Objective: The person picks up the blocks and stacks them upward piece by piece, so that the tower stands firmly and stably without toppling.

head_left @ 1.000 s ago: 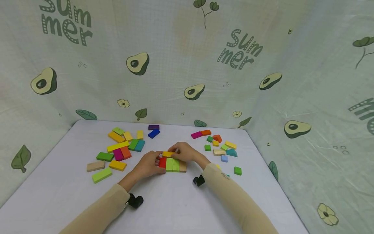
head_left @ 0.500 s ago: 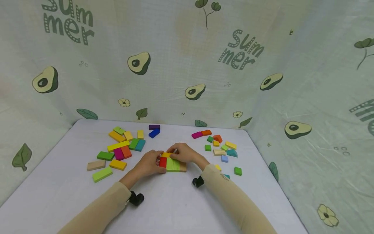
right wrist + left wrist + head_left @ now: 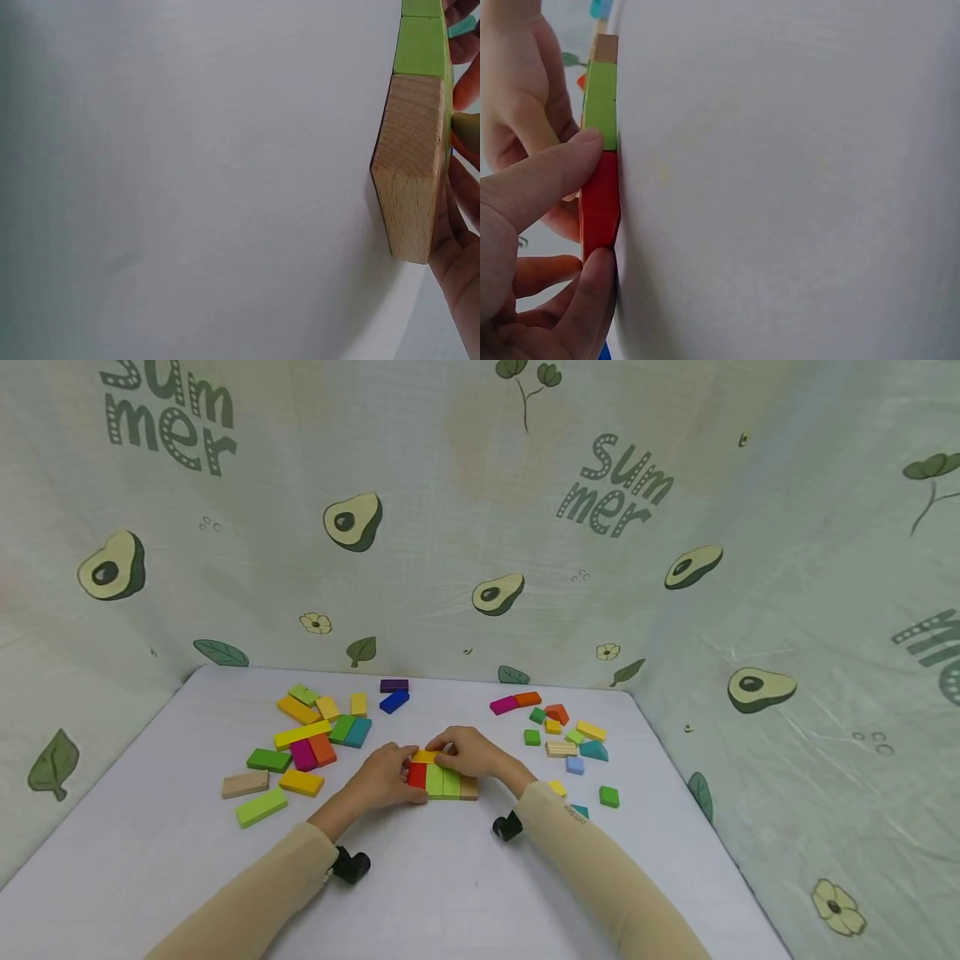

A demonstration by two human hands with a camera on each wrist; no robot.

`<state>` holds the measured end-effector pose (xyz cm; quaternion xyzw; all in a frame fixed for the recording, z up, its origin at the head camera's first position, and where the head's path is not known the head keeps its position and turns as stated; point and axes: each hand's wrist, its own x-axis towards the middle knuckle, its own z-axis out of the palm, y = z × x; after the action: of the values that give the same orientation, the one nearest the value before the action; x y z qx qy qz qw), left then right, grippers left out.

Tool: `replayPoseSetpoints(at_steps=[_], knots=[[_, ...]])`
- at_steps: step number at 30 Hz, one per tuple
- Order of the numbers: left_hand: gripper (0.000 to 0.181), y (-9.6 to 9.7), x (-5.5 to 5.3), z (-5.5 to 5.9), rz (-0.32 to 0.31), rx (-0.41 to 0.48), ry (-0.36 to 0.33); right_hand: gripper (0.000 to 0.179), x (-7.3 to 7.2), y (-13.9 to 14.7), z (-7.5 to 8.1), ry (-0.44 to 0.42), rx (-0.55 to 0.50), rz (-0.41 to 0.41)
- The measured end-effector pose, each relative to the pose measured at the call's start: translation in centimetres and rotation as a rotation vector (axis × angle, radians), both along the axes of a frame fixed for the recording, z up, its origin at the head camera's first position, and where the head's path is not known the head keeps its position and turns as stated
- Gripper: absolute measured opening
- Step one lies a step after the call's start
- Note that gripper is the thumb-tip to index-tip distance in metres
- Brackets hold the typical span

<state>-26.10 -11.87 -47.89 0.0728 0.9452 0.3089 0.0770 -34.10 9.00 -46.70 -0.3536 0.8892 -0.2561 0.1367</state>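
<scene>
A row of blocks lies side by side in front of me in the head view: a red block [image 3: 417, 776], two light green blocks [image 3: 442, 782] and a plain wooden block [image 3: 468, 788]. Across the row's far end is a yellow block [image 3: 425, 757]. My left hand [image 3: 382, 778] grips the red block, thumb at its near end and fingers around its left side. My right hand [image 3: 474, 752] pinches the yellow block from the right, over the green blocks' far ends. In the right wrist view the wooden block [image 3: 409, 165] ends the row; the yellow block is hidden there.
Left of the row, loose blocks lie scattered, among them a green block [image 3: 268, 760] and an orange-yellow block [image 3: 302, 782]. Blue [image 3: 393, 702] and purple [image 3: 394, 686] blocks lie farther back. Smaller pieces, including a teal piece [image 3: 594, 750] and a green cube [image 3: 609, 797], lie right.
The yellow block has slid slightly left along the row's far end, until it lies behind the red block, with my right fingers following it. My left hand stays at the red block.
</scene>
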Motion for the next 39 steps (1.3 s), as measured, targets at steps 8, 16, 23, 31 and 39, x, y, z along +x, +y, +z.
replayPoseSetpoints(at_steps=[8,16,23,31,39], knots=[[0.091,0.0,-0.3,0.1,-0.005,-0.012,-0.008,0.034,0.6,0.4,0.6,0.009,0.002,0.012],[0.091,0.2,-0.2,0.2,0.006,-0.033,-0.025,0.040,0.5,4.0,1.7,0.032,0.017,-0.003],[0.090,0.2,0.1,0.7,0.008,-0.060,-0.012,0.040,0.6,10.1,3.4,0.081,0.079,-0.084],[0.090,0.1,-0.1,0.6,0.004,-0.084,0.003,0.041,0.3,16.3,4.0,0.111,0.155,-0.256],[0.090,0.1,-0.2,0.5,-0.002,-0.078,0.007,0.039,-0.6,19.4,3.0,0.157,0.242,-0.346]])
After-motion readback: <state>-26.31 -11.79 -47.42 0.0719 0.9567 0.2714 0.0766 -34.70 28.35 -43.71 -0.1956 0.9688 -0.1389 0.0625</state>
